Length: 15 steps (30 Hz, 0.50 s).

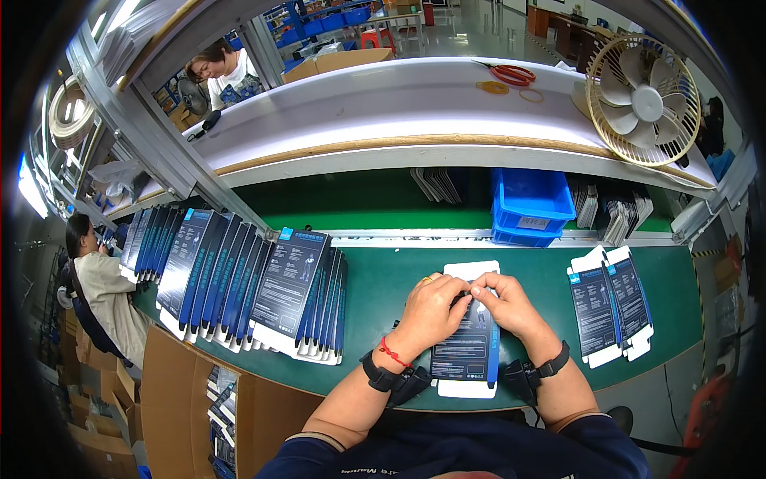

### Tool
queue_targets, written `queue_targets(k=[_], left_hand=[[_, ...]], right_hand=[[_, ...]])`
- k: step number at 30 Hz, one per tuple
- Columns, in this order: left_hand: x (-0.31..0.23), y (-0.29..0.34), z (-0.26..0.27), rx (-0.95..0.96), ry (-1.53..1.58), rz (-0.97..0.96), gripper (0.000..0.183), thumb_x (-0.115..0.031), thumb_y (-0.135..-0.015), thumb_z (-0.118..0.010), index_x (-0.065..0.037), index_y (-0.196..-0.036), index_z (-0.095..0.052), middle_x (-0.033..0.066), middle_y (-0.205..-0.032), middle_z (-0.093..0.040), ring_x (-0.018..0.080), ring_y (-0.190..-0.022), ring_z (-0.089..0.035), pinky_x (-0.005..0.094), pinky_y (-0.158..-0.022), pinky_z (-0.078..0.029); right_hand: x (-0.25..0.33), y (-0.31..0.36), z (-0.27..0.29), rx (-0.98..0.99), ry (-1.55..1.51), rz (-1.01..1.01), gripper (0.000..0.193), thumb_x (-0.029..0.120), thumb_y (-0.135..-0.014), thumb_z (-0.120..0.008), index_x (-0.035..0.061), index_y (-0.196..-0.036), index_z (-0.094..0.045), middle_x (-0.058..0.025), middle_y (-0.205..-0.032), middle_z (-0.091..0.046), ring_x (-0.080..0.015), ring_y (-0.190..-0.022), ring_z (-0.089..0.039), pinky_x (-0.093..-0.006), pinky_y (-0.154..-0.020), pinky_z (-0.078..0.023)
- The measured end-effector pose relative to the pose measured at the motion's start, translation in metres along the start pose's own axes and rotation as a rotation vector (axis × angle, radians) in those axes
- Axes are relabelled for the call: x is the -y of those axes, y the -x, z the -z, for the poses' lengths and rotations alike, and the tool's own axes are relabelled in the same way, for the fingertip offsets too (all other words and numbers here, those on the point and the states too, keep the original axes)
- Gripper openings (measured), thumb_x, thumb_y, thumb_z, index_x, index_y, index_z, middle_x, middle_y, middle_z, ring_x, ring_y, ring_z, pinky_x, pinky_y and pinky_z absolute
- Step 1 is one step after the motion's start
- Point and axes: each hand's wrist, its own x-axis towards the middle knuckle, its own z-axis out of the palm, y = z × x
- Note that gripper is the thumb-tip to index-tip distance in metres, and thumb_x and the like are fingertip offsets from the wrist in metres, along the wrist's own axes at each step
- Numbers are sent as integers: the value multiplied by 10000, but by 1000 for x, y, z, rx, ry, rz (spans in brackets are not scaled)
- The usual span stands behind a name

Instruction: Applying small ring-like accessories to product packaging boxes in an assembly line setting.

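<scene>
A dark blue and white flat carton (467, 355) lies upright in front of me on the green table, its white end flaps spread at top and bottom. Over its upper part my two hands meet, fingertips close together. My left hand (435, 310) is closed, with the fingers curled inward and a bit of something small and dark at the fingertips. My right hand (508, 302) is closed too, thumb and forefinger pinched against the left fingertips. What they pinch is mostly hidden by the fingers.
Rows of similar cartons (291, 279) lean at the left, and two flat cartons (594, 311) lie at the right. Behind stand blue bins (531, 199). The shelf above holds a fan (645, 102) and red-handled scissors (511, 74). An open cardboard box (187, 399) sits lower left.
</scene>
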Motion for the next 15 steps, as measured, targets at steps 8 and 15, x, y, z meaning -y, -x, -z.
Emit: queue_targets(k=[8, 15], left_hand=[[-1, 0, 0, -5, 10, -6, 102, -85, -805, -687, -47, -897, -664, 96, -806, -666, 279, -748, -613, 375, -694, -477], [1, 0, 0, -10, 11, -4, 99, -80, -803, -688, -44, -891, -660, 99, -802, -663, 281, -739, -609, 375, -693, -479]], right_hand=[[0, 0, 0, -4, 3, 8, 136, 129, -927, -609, 10, -871, -641, -64, -799, -670, -120, -776, -583, -298, -730, -470], [3, 0, 0, -3, 16, 4, 127, 121, -916, -618, 4, -869, -640, -58, -795, -674, -114, -780, -588, -296, -736, -479]])
